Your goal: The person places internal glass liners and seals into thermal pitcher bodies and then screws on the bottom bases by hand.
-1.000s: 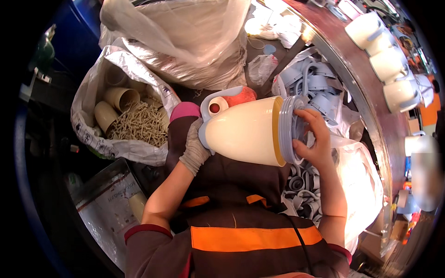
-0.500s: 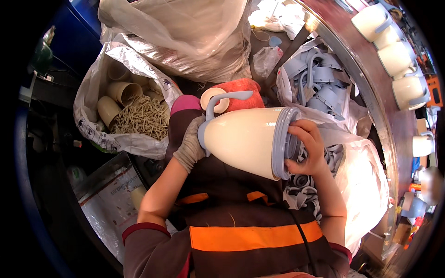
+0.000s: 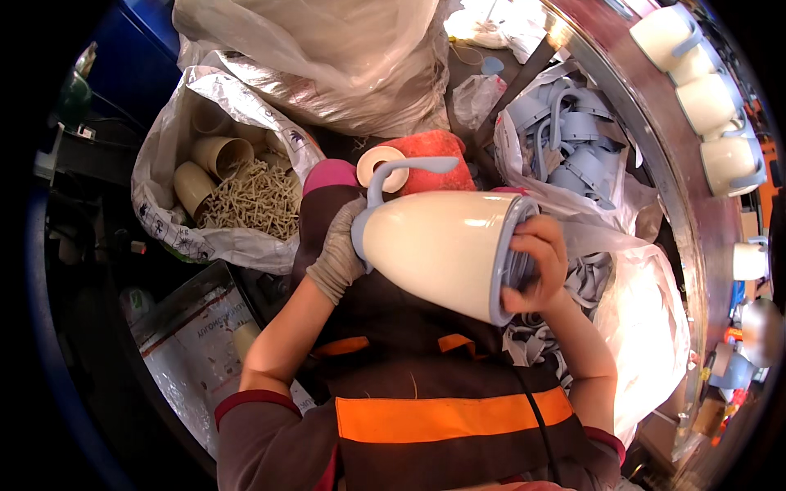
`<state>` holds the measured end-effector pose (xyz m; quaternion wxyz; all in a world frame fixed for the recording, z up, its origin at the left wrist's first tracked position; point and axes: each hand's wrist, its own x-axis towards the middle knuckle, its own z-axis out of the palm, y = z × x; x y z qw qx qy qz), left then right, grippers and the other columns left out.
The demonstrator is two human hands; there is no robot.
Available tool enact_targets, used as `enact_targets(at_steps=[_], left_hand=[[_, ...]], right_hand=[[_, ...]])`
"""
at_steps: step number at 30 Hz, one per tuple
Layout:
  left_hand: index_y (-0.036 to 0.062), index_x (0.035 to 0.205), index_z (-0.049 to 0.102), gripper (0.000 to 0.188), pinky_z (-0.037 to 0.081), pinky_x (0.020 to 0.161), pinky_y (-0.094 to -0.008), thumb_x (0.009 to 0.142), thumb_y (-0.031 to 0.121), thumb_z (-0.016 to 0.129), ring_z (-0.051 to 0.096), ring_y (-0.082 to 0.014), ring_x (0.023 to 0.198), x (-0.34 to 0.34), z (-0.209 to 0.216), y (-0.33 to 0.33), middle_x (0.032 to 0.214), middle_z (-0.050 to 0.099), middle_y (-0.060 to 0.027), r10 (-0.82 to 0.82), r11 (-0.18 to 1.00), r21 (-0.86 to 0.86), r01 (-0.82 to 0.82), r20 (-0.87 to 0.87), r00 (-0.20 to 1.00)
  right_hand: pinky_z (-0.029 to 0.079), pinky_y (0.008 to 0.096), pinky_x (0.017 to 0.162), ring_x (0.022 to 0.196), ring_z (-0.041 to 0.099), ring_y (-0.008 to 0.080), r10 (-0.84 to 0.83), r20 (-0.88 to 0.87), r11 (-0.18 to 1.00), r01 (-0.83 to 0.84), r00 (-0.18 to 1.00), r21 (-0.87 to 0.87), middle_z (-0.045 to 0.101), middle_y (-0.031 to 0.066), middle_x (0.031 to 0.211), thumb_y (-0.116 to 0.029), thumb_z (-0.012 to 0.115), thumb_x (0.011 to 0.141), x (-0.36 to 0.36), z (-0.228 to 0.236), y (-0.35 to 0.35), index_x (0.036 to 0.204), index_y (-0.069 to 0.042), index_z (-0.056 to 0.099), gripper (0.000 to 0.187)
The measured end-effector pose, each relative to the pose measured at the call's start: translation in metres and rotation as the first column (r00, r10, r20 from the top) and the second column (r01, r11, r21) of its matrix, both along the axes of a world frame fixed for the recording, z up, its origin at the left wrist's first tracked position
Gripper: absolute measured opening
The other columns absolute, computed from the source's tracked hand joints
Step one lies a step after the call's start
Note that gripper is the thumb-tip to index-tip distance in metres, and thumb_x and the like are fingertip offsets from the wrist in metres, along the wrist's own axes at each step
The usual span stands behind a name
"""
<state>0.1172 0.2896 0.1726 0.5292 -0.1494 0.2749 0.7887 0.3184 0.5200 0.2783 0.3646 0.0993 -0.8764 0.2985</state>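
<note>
A cream jug [image 3: 430,250] lies on its side over my lap, with its grey-blue handle [image 3: 426,164] pointing away from me. My left hand [image 3: 336,250], in a pale glove, is closed round its narrow left end, by the foot of the handle. At the wide right end sits a ridged grey-blue base part [image 3: 501,274]. The bare fingers of my right hand [image 3: 540,262] are bent round that part, with the thumb at its lower edge. My right palm hides some of it. Just beyond the jug, a small cream ring-shaped piece [image 3: 394,173] rests against a red cushion [image 3: 440,168].
At the left, a white sack [image 3: 155,221] holds cream shells and short beige pieces. Grey-blue handle parts [image 3: 577,135] fill a bag at the right; grey straps [image 3: 540,348] lie in a nearer one. Several cream jugs [image 3: 708,102] line the curved-looking bench [image 3: 655,98].
My right hand has turned slightly at the jug's wide end, its fingers bending further round the base part. Less of the ridged edge stands out. My left hand keeps its hold.
</note>
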Motion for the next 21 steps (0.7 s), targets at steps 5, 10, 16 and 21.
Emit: enact_targets(at_steps=[5, 10, 16, 21], left_hand=[[0.0021, 0.120, 0.058, 0.048, 0.051, 0.093, -0.0389, 0.089, 0.038, 0.060, 0.065, -0.0253, 0.100, -0.004, 0.010, 0.002, 0.112, 0.067, -0.0135, 0.097, 0.995, 0.008, -0.098, -0.191, 0.977], [-0.0017, 0.119, 0.057, 0.049, 0.051, 0.094, -0.0394, 0.088, 0.036, 0.062, 0.064, -0.0265, 0.101, -0.015, 0.031, -0.001, 0.112, 0.066, -0.0155, 0.157, 0.987, 0.065, -0.147, -0.193, 0.969], [-0.0019, 0.120, 0.057, 0.047, 0.050, 0.094, -0.0378, 0.089, 0.033, 0.062, 0.064, -0.0260, 0.100, -0.013, 0.033, 0.005, 0.111, 0.066, -0.0153, 0.141, 0.989, 0.070, -0.129, -0.233, 0.962], [0.0050, 0.114, 0.061, 0.035, 0.048, 0.090, -0.0312, 0.094, 0.033, 0.057, 0.062, -0.0171, 0.097, -0.001, 0.028, 0.009, 0.107, 0.066, -0.0068, 0.077, 0.997, 0.035, -0.070, -0.245, 0.966]], right_hand=[[0.043, 0.0379, 0.081, 0.091, 0.054, 0.0304, -0.123, -0.018, 0.936, 0.110, 0.992, -0.335, 0.054, 0.0156, 0.100, -0.043, 0.068, 0.074, -0.015, -0.033, -0.003, 0.100, 0.001, 0.057, 0.052], [0.043, 0.0378, 0.086, 0.099, 0.054, 0.0295, -0.086, -0.060, 0.970, 0.070, 0.995, -0.234, 0.055, 0.0174, 0.110, -0.048, 0.065, 0.078, -0.014, -0.017, 0.000, 0.106, 0.002, 0.058, 0.057], [0.041, 0.0375, 0.098, 0.115, 0.052, 0.0226, -0.219, 0.183, 0.594, 0.279, 0.958, -0.755, 0.054, 0.0156, 0.123, -0.061, 0.035, 0.096, -0.022, -0.023, 0.013, 0.128, 0.002, 0.049, 0.072], [0.042, 0.0329, 0.097, 0.109, 0.057, 0.0205, 0.143, 0.331, 0.310, 0.275, 0.933, -0.910, 0.061, 0.0125, 0.117, -0.054, 0.025, 0.101, -0.023, -0.043, 0.024, 0.125, 0.002, 0.054, 0.068]])
